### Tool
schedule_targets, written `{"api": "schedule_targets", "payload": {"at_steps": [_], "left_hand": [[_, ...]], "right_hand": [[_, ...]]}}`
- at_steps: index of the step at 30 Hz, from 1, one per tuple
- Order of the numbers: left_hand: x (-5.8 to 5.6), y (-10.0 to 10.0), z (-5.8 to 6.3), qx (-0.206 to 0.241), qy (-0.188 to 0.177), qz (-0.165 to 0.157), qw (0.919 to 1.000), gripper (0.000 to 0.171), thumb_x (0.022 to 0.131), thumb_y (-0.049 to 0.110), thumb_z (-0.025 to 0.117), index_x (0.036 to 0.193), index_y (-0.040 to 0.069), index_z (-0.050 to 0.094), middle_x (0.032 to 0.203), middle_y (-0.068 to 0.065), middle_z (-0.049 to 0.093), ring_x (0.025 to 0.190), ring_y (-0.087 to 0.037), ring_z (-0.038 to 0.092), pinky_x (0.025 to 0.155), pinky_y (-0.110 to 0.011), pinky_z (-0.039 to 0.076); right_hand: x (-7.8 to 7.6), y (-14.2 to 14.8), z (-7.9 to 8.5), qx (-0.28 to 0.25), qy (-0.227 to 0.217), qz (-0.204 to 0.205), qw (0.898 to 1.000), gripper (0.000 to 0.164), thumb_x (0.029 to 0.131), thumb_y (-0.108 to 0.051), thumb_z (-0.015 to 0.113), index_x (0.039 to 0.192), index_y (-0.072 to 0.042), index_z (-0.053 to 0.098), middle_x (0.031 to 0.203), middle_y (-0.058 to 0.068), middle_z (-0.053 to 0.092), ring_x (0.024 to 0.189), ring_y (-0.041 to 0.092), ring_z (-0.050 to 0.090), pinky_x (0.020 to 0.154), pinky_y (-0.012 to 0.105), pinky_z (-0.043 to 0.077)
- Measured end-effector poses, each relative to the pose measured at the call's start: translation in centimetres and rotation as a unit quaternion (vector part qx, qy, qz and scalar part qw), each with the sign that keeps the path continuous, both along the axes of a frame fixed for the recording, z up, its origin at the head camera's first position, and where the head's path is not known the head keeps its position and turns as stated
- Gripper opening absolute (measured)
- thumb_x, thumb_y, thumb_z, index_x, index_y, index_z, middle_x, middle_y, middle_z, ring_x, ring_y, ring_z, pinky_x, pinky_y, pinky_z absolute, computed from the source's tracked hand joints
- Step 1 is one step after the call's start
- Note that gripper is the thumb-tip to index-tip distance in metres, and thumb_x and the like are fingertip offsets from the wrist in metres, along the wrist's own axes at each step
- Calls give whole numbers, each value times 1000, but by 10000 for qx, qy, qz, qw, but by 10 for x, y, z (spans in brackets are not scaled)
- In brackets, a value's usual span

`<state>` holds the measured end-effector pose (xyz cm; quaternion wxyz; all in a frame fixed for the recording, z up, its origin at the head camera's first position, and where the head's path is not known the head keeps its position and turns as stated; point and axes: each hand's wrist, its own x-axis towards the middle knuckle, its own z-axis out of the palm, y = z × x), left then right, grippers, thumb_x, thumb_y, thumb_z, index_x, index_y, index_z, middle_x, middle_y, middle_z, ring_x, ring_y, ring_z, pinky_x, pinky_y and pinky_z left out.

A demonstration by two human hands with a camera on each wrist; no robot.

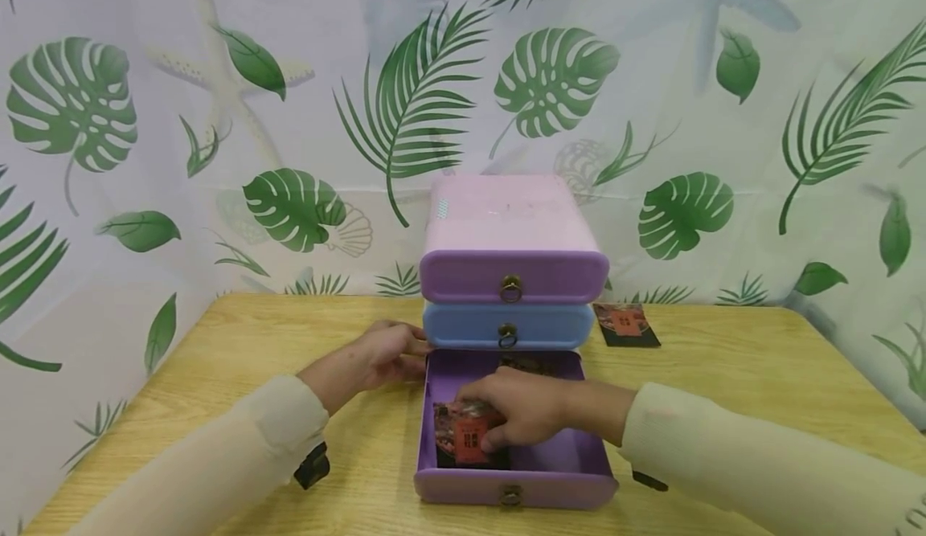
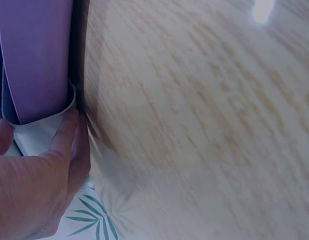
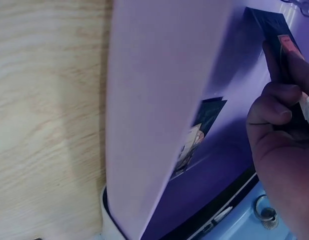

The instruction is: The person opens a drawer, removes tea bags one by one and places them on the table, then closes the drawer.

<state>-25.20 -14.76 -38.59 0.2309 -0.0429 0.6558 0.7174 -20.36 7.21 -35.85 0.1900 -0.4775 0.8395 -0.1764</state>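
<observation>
Resting in the pulled-out bottom drawer (image 1: 564, 460), near its front-left corner: 1 card (image 1: 466, 435), dark-edged with a red house-like motif in the middle. The right hand (image 1: 524, 411) covers its upper edge, fingers curled round it in a pinch, so the card is held just at the drawer floor, tilted or flat I cannot quite tell. A 2nd card (image 3: 197, 135) lies flat farther back in the same drawer, partly hidden by the wrist in the head view.

Drawer: purple, shallow, brass ring pull at front, drawn fully toward the person so its floor is open to the hand.

Left hand (image 1: 379, 355): fingers fairly straight, pressed against the cabinet's (image 1: 510, 222) left side at its base, likely steadying the unit.

Cabinet: 3 tiers, blue drawer (image 1: 506, 327) and upper purple drawer (image 1: 514, 277) both closed.

A 3rd card (image 1: 625, 325) lies on the wooden table (image 1: 217, 375), right of the cabinet.
</observation>
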Motion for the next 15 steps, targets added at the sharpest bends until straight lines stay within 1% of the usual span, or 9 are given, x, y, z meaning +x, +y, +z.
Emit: {"api": "schedule_targets", "payload": {"at_steps": [2, 5, 7, 9, 13, 15], "left_hand": [[0, 0, -1, -15, -5, -6, 10000, 38, 84, -3, 55, 120, -10, 48, 106, -23, 60, 89, -33, 62, 86, -41, 51], [0, 0, -1, 7, -4, 8, 10000, 38, 83, -2, 56, 119, -10, 48, 104, -21, 60, 88, -31, 62, 86, -41, 51], [0, 0, -1, 30, 12, 11, 10000, 37, 83, -3, 55, 119, -11, 48, 103, -21, 60, 87, -31, 63, 86, -42, 51], [0, 1, -1, 36, 0, 40, 10000, 37, 83, -3, 55, 118, -11, 49, 101, -20, 61, 86, -30, 63, 86, -42, 51], [0, 0, -2, -40, -3, 65, 10000, 36, 83, -2, 56, 118, -10, 49, 98, -18, 62, 85, -30, 63, 86, -43, 51], [1, 0, -2, -33, -14, 70, 10000, 37, 83, -2, 55, 119, -9, 49, 98, -18, 62, 85, -30, 63, 86, -43, 51]], "right_hand": [[0, 3, 1, -75, 38, -26, 10000, 30, 80, -25, 71, 106, -22, 57, 83, -17, 57, 71, -1, 53, 65, 20, 47], [-1, 8, 4, -254, 253, -77, 9993, 20, 79, -26, 71, 95, -23, 58, 75, -16, 55, 63, 1, 50, 57, 19, 44], [-3, 11, 4, -337, 421, -136, 9985, 17, 78, -27, 71, 90, -23, 59, 73, -16, 55, 60, 1, 48, 54, 19, 42], [-4, 14, 4, -378, 530, -206, 9977, 15, 78, -27, 72, 88, -23, 61, 72, -17, 55, 59, 0, 49, 53, 19, 42], [-3, 19, 3, -431, 522, -347, 9971, 15, 77, -28, 72, 88, -21, 64, 73, -17, 57, 60, -1, 51, 55, 19, 45], [-4, 22, 4, -459, 521, -413, 9967, 14, 77, -29, 73, 84, -22, 63, 70, -17, 56, 57, -1, 48, 52, 19, 42]]}}
